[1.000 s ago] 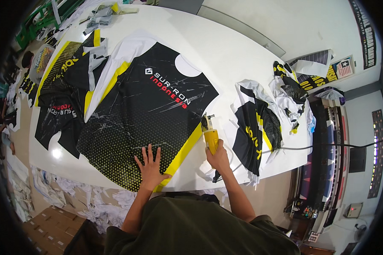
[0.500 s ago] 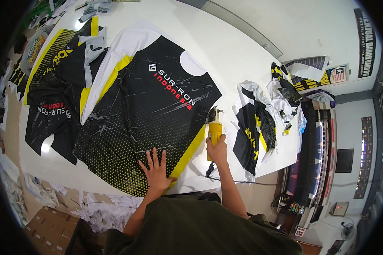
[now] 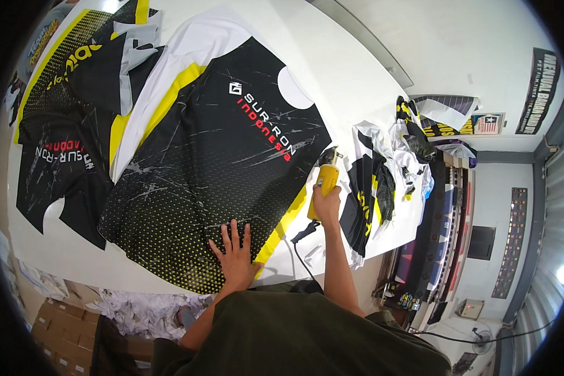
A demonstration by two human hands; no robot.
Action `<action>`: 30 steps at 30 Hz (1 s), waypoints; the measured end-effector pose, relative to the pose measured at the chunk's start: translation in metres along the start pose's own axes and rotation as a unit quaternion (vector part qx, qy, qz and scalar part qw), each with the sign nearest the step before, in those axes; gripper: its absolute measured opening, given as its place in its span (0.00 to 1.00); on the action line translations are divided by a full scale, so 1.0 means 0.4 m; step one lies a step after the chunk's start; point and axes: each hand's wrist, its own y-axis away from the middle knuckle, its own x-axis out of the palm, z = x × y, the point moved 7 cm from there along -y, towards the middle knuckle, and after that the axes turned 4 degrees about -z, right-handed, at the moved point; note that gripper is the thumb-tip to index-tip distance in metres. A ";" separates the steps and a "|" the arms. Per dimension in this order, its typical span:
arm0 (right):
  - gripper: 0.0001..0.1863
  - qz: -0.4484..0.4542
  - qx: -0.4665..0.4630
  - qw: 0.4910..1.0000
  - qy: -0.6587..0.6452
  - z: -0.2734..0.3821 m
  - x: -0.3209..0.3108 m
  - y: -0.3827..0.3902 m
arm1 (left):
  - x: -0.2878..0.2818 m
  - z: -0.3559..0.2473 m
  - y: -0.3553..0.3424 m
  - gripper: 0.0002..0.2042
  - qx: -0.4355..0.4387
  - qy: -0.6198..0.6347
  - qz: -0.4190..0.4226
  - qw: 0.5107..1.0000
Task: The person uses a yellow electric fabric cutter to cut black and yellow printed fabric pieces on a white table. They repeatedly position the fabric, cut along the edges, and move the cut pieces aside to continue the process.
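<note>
A black jersey panel (image 3: 213, 144) with yellow dots, a yellow side strip and a white neck cut-out lies flat on the white table. Fingers spread, my left hand (image 3: 237, 260) presses on its lower edge by the yellow strip. My right hand (image 3: 326, 205) is wrapped around a yellow corded electric rotary cloth cutter (image 3: 327, 178). The cutter's metal head (image 3: 329, 155) is at the panel's right edge, near the sleeve corner; whether its blade touches the cloth cannot be made out.
More printed panels (image 3: 62, 131) lie at the left. To the right are black, white and yellow cloth pieces (image 3: 373, 182) and a heap of scraps (image 3: 413, 150). The cutter's cord (image 3: 304, 260) runs toward my body. White scraps (image 3: 144, 310) and cardboard boxes (image 3: 62, 338) are below the table (image 3: 382, 247).
My right hand and the cutter have moved slightly right and up along the panel's edge, and the cutter is now tilted more to the right. My left hand stays spread on the panel.
</note>
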 end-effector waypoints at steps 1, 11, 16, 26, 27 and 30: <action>0.38 -0.002 0.006 1.000 0.008 0.007 0.001 -0.009 | 0.001 0.000 0.001 0.65 -0.001 0.006 0.001 1.000; 0.41 -0.004 0.050 0.999 0.015 0.038 0.010 -0.098 | 0.001 0.007 -0.011 0.63 -0.013 0.016 0.028 0.999; 0.42 -0.018 0.059 0.998 0.016 0.012 0.025 -0.167 | 0.011 0.016 -0.012 0.62 -0.016 0.004 0.033 0.999; 0.48 -0.059 0.087 0.994 0.021 -0.105 0.025 -0.427 | 0.013 0.006 -0.008 0.62 0.015 0.019 -0.005 1.000; 0.48 -0.043 0.083 0.995 0.023 -0.064 0.018 -0.435 | -0.001 0.011 -0.011 0.62 0.020 0.021 -0.019 0.999; 0.47 -0.032 0.005 0.999 0.043 -0.044 -0.079 -0.408 | -0.090 0.075 0.000 0.64 0.013 -0.022 -0.012 1.000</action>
